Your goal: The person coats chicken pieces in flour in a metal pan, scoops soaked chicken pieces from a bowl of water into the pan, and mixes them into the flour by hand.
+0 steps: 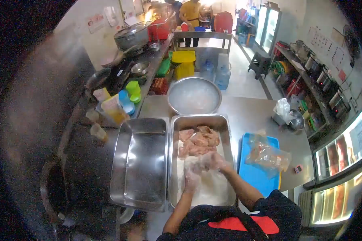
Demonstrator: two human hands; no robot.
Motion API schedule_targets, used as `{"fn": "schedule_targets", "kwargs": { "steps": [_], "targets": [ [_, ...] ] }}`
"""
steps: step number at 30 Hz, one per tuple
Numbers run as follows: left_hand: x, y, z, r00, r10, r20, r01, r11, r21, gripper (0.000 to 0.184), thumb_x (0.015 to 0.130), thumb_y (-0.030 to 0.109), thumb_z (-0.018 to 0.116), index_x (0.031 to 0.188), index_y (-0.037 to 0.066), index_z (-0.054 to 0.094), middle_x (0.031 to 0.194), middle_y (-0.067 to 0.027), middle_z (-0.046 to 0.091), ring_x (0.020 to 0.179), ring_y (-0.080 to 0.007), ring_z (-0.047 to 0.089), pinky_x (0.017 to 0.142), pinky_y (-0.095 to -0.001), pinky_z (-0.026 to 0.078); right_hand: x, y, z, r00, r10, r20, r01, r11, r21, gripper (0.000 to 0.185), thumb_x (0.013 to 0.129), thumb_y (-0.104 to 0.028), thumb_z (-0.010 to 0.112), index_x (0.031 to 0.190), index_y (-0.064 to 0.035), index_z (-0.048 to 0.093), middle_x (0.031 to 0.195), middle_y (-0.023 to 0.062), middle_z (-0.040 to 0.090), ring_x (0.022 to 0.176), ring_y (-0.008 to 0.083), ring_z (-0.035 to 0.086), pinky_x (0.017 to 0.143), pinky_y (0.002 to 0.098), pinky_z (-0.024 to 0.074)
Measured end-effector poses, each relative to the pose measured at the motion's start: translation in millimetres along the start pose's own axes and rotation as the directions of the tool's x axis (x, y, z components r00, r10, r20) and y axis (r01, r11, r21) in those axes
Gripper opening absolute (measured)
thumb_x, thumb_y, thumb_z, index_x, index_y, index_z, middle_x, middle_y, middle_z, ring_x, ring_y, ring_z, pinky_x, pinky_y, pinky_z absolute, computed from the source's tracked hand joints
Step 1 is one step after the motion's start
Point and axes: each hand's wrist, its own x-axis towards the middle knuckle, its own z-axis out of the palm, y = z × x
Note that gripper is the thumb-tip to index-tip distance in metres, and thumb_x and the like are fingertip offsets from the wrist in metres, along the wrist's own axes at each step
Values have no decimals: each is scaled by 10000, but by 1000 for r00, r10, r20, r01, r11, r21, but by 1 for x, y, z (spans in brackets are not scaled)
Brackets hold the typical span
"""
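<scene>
Raw chicken pieces (201, 140) lie heaped in the far half of a deep steel pan (231, 176). White flour (213, 188) covers the pan's near half. Low over the flour, just short of the heap, my left hand (192, 178) and my right hand (218, 162) come together, both dusted white. Their fingers are curled round a pale, flour-coated chicken piece (194, 162). Motion blur hides the exact outline of the piece and the fingertips.
Left of the pan sits a second steel pan (142, 164). A steel bowl of cloudy liquid (194, 96) stands behind. To the right, a blue tray (249, 176) carries a plastic bag (269, 156). A timer (298, 169) lies nearby. Another person (191, 16) stands far back.
</scene>
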Motion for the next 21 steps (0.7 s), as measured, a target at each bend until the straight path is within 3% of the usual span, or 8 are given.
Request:
{"fn": "schedule_targets", "kwargs": {
  "steps": [2, 3, 5, 8, 12, 14, 17, 21],
  "targets": [
    [-16, 20, 54, 991, 72, -110, -22, 915, 402, 562, 904, 398, 378, 1360, 96, 247, 1349, -149, 317, 1210, -265, 351, 1046, -413, 248, 14, -16, -30, 984, -169, -55, 178, 939, 295, 380, 739, -348, 669, 844, 13, 614, 791, 121, 626, 708, 217, 599, 656, 353, 481],
    [-21, 25, 63, 986, 100, -135, -24, 879, 476, 585, 898, 416, 388, 1364, 97, 234, 1358, -143, 303, 1206, -265, 356, 1046, -403, 251, 36, -6, -40, 965, -263, -15, 219, 769, 601, 376, 783, -365, 613, 823, 9, 620, 822, 121, 623, 745, 202, 586, 685, 341, 474],
    [-26, 28, 63, 973, 155, -173, -33, 829, 558, 633, 885, 451, 407, 1371, 98, 206, 1378, -129, 274, 1197, -266, 368, 1045, -384, 257, 83, 10, -66, 940, -341, -15, 253, 667, 700, 435, 835, -422, 522, 830, 2, 622, 884, 119, 617, 813, 194, 572, 738, 333, 467],
    [-10, 30, 51, 941, 251, -227, -59, 781, 622, 607, 889, 373, 413, 1381, 100, 185, 1370, -137, 297, 1176, -267, 402, 1020, -364, 305, 172, -3, -125, 943, -327, -58, 332, 933, 138, 571, 859, -543, 415, 913, -9, 610, 978, 111, 607, 907, 216, 567, 811, 346, 464],
    [-30, 27, 95, 934, 317, -164, -58, 588, 807, 584, 883, 243, 395, 1393, 98, 151, 1374, -139, 307, 1170, -265, 420, 999, -344, 333, 280, -32, -150, 754, -631, -183, 534, 751, -388, 341, 789, -375, 539, 774, -45, 621, 728, 129, 588, 696, 277, 558, 639, 392, 449],
    [-32, 26, 107, 928, 314, -199, -29, 596, 802, 584, 874, 194, 386, 1395, 93, 143, 1378, -141, 307, 1184, -265, 410, 1000, -345, 331, 317, -52, -149, 783, -570, -250, 359, 742, -565, 278, 766, -331, 569, 747, -60, 629, 679, 140, 591, 667, 296, 559, 610, 420, 442],
    [-32, 25, 114, 943, 290, -161, -40, 583, 812, 619, 869, 260, 427, 1397, 109, 140, 1387, -133, 297, 1202, -278, 392, 993, -365, 334, 301, -101, -157, 788, -589, -179, 525, 795, -305, 309, 732, -334, 608, 739, -25, 629, 721, 175, 607, 720, 287, 571, 669, 445, 439],
    [-33, 22, 47, 958, 281, 53, -220, 606, 765, 663, 877, 425, 406, 1399, 107, 150, 1398, -122, 283, 1241, -281, 339, 1028, -385, 263, 455, -43, -127, 848, -516, -121, 342, 708, -617, 260, 766, -371, 566, 817, -139, 674, 861, 107, 645, 732, 273, 573, 706, 391, 448]
  ]
}}
